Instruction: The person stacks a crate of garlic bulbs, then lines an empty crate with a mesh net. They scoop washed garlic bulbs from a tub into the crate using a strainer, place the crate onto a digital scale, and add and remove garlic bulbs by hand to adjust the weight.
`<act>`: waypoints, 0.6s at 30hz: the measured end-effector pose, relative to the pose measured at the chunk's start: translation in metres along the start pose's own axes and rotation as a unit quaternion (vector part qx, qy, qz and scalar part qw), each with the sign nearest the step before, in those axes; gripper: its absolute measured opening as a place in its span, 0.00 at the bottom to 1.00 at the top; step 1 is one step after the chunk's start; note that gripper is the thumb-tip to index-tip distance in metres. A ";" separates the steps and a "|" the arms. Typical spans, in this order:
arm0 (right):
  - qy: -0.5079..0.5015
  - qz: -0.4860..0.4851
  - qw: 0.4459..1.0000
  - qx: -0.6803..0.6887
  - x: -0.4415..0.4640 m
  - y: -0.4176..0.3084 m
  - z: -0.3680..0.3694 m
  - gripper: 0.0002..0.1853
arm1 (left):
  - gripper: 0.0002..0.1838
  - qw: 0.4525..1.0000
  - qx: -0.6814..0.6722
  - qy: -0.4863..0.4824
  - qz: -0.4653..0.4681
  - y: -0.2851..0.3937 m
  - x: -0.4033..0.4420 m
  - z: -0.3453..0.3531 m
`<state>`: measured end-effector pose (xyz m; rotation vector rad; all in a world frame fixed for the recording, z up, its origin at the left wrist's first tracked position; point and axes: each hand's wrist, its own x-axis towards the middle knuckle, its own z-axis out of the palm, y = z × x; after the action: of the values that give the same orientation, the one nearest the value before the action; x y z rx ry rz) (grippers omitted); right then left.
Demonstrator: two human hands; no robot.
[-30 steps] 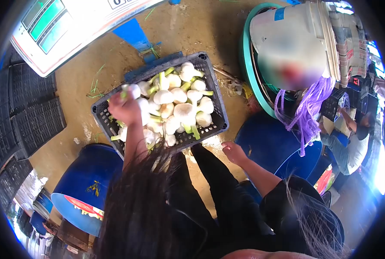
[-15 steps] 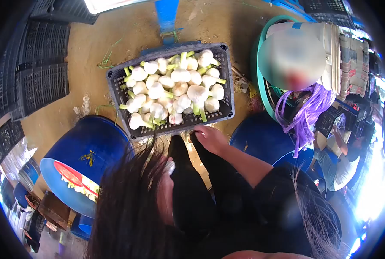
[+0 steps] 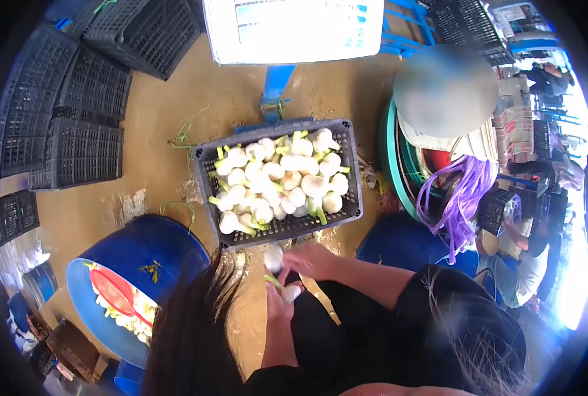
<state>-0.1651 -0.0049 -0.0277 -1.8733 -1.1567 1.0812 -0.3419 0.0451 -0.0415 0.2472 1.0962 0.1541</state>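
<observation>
Garlic bulbs (image 3: 274,173) with short green stems fill a black plastic crate (image 3: 287,232) in front of me. Just below its near edge, my two hands are close together. My left hand (image 3: 280,307) is closed around a garlic bulb (image 3: 290,293) whose green stem points up and left. The fingertips of my right hand (image 3: 312,260) are pinched at a second white bulb (image 3: 273,258), slightly blurred, above my left hand.
Blue drums (image 3: 150,245) stand at both sides, the left one holding a red basket (image 3: 112,290). A bright scale (image 3: 294,30) is beyond the crate. Black crates (image 3: 86,153) are stacked left; purple twine (image 3: 462,198) hangs right. People work at far right, one in a light top (image 3: 531,274).
My left hand has come up from my lap, and my right hand has moved down and left from the crate edge to meet it. The camera view has shifted, bringing the scale back in.
</observation>
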 end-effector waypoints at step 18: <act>0.071 0.351 0.912 -0.201 -0.003 0.085 -0.010 0.19 | 0.25 0.989 -0.054 0.042 -0.129 -0.012 0.026 0.018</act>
<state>-0.1264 -0.0415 -0.0950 -2.7688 -0.6438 1.0857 -0.3142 0.0375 -0.0594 0.0010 1.1893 -0.0072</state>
